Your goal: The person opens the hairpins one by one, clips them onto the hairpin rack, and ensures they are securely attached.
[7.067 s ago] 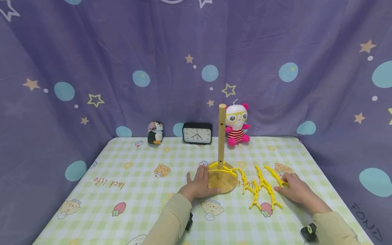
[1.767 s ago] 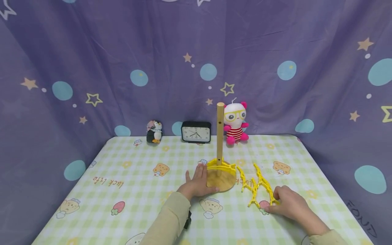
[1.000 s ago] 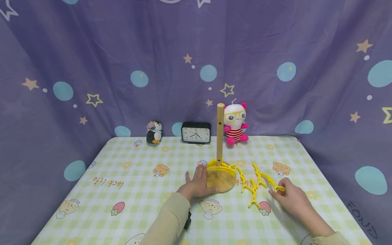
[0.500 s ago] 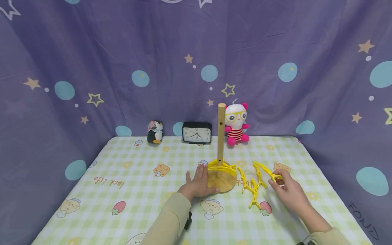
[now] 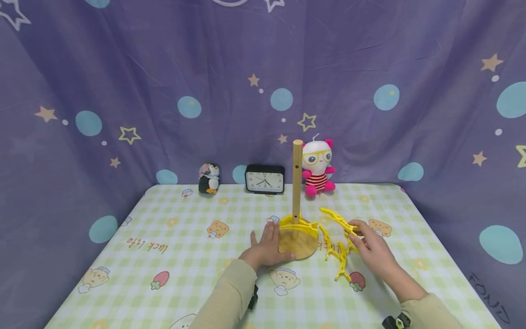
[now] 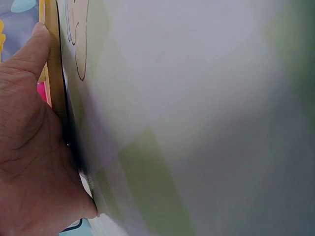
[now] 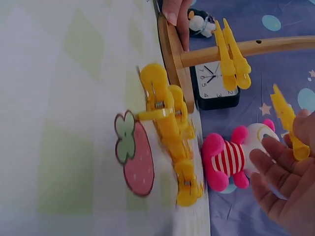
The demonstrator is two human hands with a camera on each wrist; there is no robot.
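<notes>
The left hand [image 5: 265, 250] rests against the near-left edge of a round, light-brown wooden base [image 5: 293, 246], its fingers extended and spread, the thumb reaching along the front rim. From the base rises an upright, slim, round wooden post [image 5: 297, 183] with small dark holes. Two long, bright yellow plastic clips [image 5: 299, 227] sit side by side low on the post, just above the base.

The right hand [image 5: 371, 250] pinches another long yellow plastic clip [image 5: 337, 218] between thumb and fingers. This clip is raised above the counter [image 5: 185, 283], to the right of the post and apart from it, its far end pointing toward the back left. Below it, just right of the base, more yellow plastic clips [image 5: 342, 262] lie bunched and overlapping on the green-and-white checked covering; their exact number is hard to tell.

Along the back stand a small black-and-white penguin toy [image 5: 209, 178], a black rectangular clock [image 5: 265, 179] with a white dial, and a pink-and-white panda doll [image 5: 316, 169] wearing yellow glasses and a red-striped outfit. Behind them hangs a purple curtain [image 5: 230, 59] patterned with stars and blue spots.
</notes>
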